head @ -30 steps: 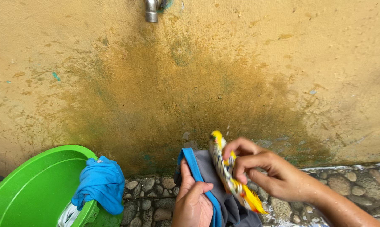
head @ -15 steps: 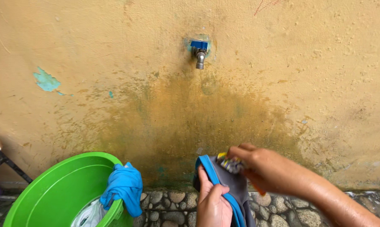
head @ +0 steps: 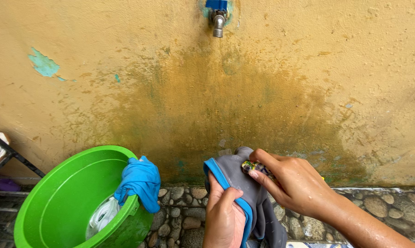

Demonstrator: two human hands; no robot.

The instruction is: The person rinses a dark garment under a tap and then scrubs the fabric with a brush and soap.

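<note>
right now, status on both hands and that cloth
Left hand grips grey cloth at its blue trim. Right hand presses a small patterned packet onto it. Green basin apart, nothing in the way.

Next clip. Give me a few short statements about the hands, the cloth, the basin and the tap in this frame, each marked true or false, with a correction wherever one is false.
1. The left hand holds the grey cloth with blue trim. True.
2. The right hand is empty. False: its grip presses a small yellow patterned packet against the cloth.
3. A bright blue cloth hangs over the rim of the round green plastic basin. True.
4. Water streams from the metal wall tap with a blue handle. False: no stream shows below it.
5. The ground by the wall is smooth tile. False: it is set with rounded pebbles.
</note>
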